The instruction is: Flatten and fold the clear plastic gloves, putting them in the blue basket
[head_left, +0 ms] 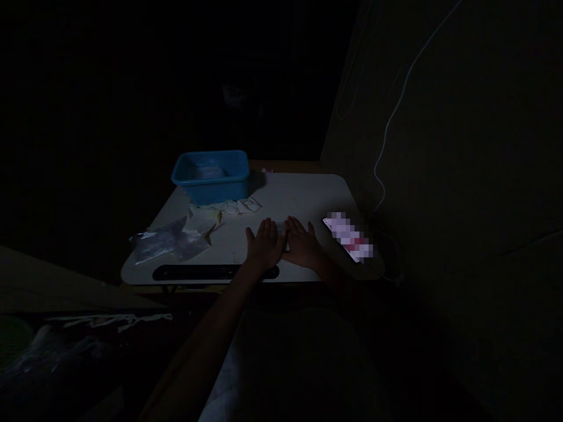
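Note:
Both palms face down near the front edge of a small white table [299, 193]. My left hand [264, 246] lies flat with its fingers stretched forward and its thumb out to the left. Beside it, my right hand [301, 243] is flat too, its inner edge close to the left hand. Between and partly under them shows a small, clear plastic packet [280, 227], mostly covered by the hands. To the left lie clear plastic bags [162, 241] and crumpled pale wrappers [202, 220].
A blue plastic basin [220, 187] with something clear inside stands at the back left of the table. A lit phone [349, 237] lies at the right, near a white cable [386, 132] along the wall. A black slot [193, 272] runs along the front edge. The room is very dark.

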Available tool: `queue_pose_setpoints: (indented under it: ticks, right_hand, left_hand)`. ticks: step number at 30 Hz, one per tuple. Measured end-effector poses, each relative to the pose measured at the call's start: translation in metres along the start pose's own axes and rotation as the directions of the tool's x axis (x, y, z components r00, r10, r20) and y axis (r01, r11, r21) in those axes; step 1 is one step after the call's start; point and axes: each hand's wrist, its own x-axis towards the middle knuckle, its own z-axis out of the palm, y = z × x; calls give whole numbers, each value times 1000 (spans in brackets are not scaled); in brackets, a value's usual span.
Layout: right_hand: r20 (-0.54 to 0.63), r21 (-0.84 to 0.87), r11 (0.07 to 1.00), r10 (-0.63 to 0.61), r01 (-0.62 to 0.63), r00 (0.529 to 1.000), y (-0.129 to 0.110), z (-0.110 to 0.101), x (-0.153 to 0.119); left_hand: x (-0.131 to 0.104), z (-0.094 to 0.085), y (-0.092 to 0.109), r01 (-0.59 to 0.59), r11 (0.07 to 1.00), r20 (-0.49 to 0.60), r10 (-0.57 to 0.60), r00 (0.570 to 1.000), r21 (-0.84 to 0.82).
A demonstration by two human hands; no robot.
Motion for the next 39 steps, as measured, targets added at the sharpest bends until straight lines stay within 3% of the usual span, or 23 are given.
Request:
queue_pose_setpoints:
  ticks: [14,20,23,26,30,34,39]
  right_hand:
    - [-24,75,997,17,-15,1000,0,2,1]
    - [-140,186,982,5,21,990,5,5,0]
    - [-224,368,930,96,-7,970,15,7,3]
    - [-237,507,858,233,-84,943,26,9,13]
    - [-108,534,823,292,-192,950,39,6,35]
    - [126,487,844,188,-226,974,48,-6,60]
    - [348,373,909,47,-185,936,52,-21,76]
  left_hand:
    - [-7,3,-24,-8,997,-135,18,991,78]
    - [-6,7,-24,-11,998,-164,22,986,69]
    - [-6,7,-24,-12,998,-173,23,985,63]
    - [-6,7,-23,-11,998,-169,20,985,55]
    - [-6,9,-23,-11,999,-184,20,983,49]
    - [-5,13,-24,-24,998,-218,36,975,60]
    - [-5,12,-24,-14,999,-216,25,976,53]
